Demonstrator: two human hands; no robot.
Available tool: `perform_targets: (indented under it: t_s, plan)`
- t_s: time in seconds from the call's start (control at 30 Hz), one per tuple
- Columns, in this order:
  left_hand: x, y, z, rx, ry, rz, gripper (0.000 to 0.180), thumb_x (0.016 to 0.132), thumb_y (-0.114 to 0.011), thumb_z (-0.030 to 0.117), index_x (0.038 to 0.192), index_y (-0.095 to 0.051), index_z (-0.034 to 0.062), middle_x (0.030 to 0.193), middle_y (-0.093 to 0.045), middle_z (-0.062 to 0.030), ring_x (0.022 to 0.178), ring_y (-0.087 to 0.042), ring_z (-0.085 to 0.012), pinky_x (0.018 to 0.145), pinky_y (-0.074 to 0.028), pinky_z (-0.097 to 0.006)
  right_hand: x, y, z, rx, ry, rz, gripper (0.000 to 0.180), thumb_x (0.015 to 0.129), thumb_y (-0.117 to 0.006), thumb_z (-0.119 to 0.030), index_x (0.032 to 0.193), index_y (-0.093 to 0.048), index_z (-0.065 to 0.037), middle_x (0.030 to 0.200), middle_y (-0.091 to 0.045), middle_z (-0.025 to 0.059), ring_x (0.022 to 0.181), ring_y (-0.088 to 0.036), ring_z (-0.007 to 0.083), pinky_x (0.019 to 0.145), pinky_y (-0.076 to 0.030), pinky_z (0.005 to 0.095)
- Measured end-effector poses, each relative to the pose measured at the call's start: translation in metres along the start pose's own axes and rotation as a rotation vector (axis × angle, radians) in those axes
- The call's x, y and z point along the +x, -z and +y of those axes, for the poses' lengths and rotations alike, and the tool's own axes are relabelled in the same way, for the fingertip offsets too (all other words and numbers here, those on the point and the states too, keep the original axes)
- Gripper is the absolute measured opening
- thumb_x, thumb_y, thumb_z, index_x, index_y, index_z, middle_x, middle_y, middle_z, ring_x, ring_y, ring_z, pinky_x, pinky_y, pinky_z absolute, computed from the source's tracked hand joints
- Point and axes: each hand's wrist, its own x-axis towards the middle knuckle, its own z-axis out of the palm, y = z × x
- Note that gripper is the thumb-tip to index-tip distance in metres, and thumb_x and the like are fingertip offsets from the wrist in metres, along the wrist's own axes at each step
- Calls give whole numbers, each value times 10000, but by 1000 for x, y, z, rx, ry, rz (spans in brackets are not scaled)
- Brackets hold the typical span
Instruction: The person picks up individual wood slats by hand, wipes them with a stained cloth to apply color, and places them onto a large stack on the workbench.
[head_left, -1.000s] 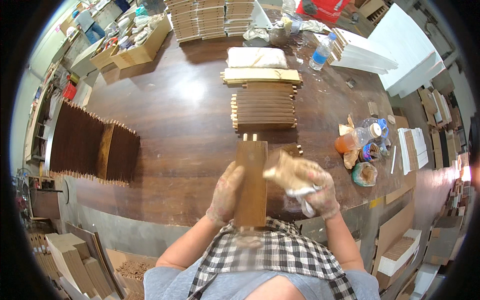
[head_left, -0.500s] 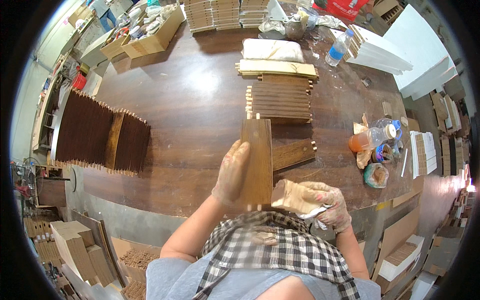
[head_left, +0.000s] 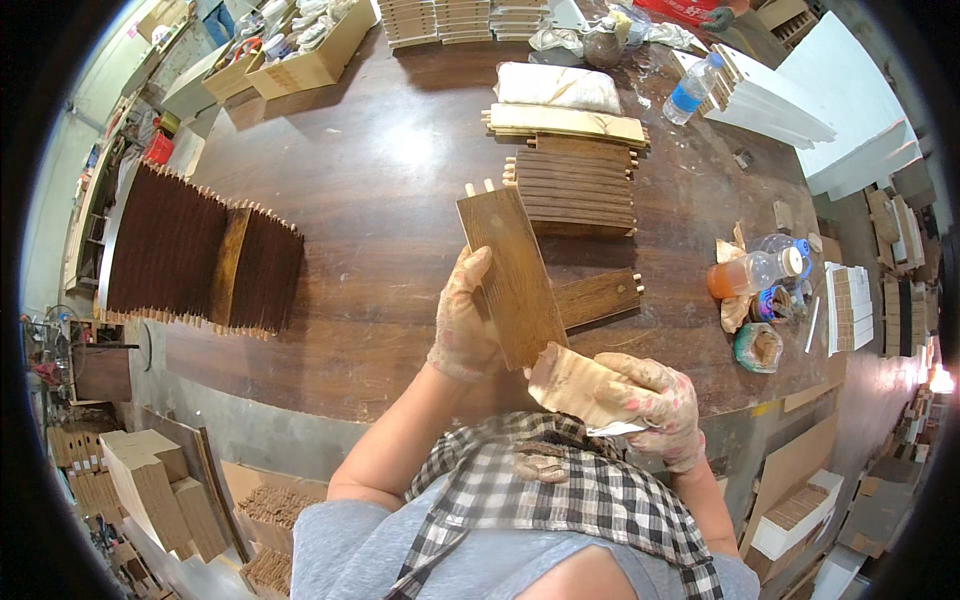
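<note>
In a stained work glove, my left hand (head_left: 466,320) grips a brown wooden board (head_left: 512,275) by its left edge. Two pale dowels stick out of the board's far end, and it tilts with that end to the left. My gloved right hand (head_left: 650,405) is closed round a folded piece of tan sandpaper (head_left: 580,385), with something white under it. The sandpaper's tip meets or overlaps the board's near right corner. Behind the held board, a second brown board (head_left: 600,298) with dowels lies on the table. Farther off is a stack of similar boards (head_left: 575,190).
A long row of dark doweled boards (head_left: 170,240) stands at the table's left. On the right are a bottle of orange liquid (head_left: 750,272), a green-rimmed jar (head_left: 758,347) and a blue-labelled water bottle (head_left: 692,90). A cardboard box of supplies (head_left: 315,60) sits far left.
The board has turned, its far end swinging left and toward me, its near end right. The sandpaper has moved slightly left and up to the board's near corner. A gloved hand appears far right.
</note>
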Motion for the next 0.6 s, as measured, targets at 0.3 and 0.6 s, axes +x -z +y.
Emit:
perform_targets:
  t_s: [0.3, 0.6]
  plan:
    - [0, -8, 0, -114, 8, -8, 463, 1036, -432, 373, 1274, -540, -10, 1174, -643, -216, 1089, -644, -345, 913, -566, -472, 8, -9, -3, -183, 69, 105, 335, 717, -770, -253, 1045, -738, -190, 1180, -681, 134, 851, -684, 292, 703, -546, 360]
    - [5, -2, -7, -43, 5, 42, 452, 1049, -423, 384, 1291, -520, 16, 1147, -647, -225, 1039, -662, -306, 886, -576, -438, 11, -10, -8, -319, 163, 56, 348, 707, -751, -244, 1052, -737, -199, 1173, -690, 117, 825, -681, 245, 664, -545, 348]
